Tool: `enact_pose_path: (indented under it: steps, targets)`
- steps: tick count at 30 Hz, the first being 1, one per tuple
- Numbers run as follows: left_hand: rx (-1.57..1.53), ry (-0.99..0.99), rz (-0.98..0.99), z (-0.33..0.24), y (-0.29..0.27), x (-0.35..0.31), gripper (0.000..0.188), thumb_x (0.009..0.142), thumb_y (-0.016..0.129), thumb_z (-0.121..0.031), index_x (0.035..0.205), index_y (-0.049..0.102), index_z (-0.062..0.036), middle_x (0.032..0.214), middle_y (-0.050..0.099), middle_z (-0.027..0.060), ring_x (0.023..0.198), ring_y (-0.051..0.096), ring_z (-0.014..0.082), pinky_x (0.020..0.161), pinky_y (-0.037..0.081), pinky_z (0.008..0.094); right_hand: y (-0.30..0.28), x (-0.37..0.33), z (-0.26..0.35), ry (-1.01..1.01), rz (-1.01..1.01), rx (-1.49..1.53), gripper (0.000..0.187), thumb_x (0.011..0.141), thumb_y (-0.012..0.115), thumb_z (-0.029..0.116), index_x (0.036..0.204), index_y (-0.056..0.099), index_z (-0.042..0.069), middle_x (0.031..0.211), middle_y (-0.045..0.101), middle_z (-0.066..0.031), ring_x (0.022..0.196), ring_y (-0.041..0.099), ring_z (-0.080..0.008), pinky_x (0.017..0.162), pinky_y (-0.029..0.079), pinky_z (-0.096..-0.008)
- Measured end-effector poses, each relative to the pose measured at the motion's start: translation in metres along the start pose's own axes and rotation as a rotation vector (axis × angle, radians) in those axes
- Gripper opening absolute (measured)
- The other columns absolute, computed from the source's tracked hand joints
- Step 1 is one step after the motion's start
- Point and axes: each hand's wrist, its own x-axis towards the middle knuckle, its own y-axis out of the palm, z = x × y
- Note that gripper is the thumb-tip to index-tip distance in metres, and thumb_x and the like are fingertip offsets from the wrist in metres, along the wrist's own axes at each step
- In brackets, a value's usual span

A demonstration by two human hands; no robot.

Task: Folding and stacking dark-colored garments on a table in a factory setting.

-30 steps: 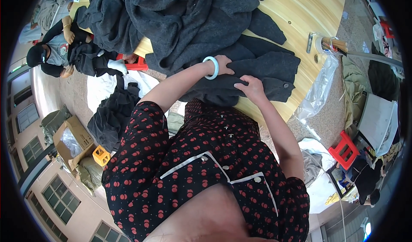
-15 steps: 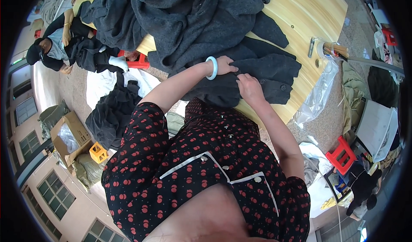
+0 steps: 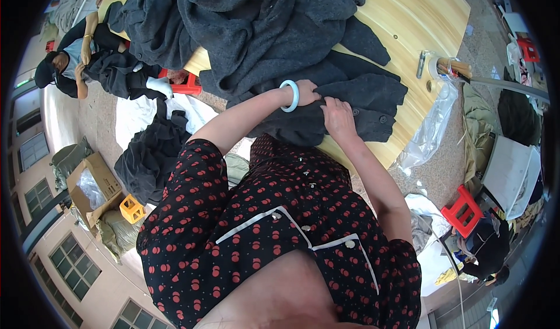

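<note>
A person in a black dress with red dots bends over a pale wooden table (image 3: 420, 31), both hands on a dark grey coat (image 3: 350, 104) spread at the table's near edge. The left hand (image 3: 308, 93), with a pale green bangle (image 3: 290, 95) on its wrist, presses down on the cloth, fingers curled into a fold. The right hand (image 3: 337, 116), just beside it at 4 o'clock, pinches the same fabric, its fingers drawn together on the cloth. Two dark buttons show on the coat at 3 o'clock from the right hand. A large heap of dark grey garments (image 3: 256, 25) lies at 12 o'clock, touching the coat. A roll of tape (image 3: 443, 67) sits at the table's far corner at 2 o'clock, with a clear plastic bag (image 3: 431, 130) hanging below it. At 10 o'clock, another person (image 3: 70, 60) seated beside a red stool (image 3: 184, 84) handles dark clothing.
</note>
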Motion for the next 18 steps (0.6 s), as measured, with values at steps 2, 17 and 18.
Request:
enact_pose_path:
  steps: [2,17,18]
  targets:
    - [0.041,0.058,0.008,-0.005,-0.002,-0.007,0.042,0.076,0.048,-0.033,0.093,0.058,0.0042,0.101,0.054,0.0241,0.095,0.050,0.0370,0.087,0.037,0.0373,0.000,-0.001,-0.001,-0.005,0.011,-0.010,0.016,0.079,0.050,0.010,0.090,0.050,0.000,0.078,0.056,-0.0164,0.077,0.054,-0.0292,0.073,0.038,-0.0370]
    - [0.243,0.347,-0.225,0.006,0.020,-0.016,0.037,0.075,0.047,-0.019,0.095,0.049,0.0112,0.093,0.054,0.0259,0.089,0.053,0.0362,0.081,0.041,0.0377,-0.004,0.003,-0.009,-0.110,0.020,0.004,0.008,0.080,0.047,0.008,0.083,0.047,0.000,0.073,0.053,-0.0156,0.072,0.053,-0.0307,0.070,0.039,-0.0371]
    - [0.228,0.354,-0.232,0.006,0.019,-0.016,0.035,0.074,0.047,-0.018,0.095,0.049,0.0109,0.093,0.055,0.0256,0.089,0.053,0.0362,0.081,0.042,0.0376,-0.004,0.002,-0.010,-0.114,0.027,0.018,0.008,0.080,0.046,0.007,0.083,0.047,0.000,0.072,0.053,-0.0159,0.073,0.053,-0.0313,0.071,0.039,-0.0375]
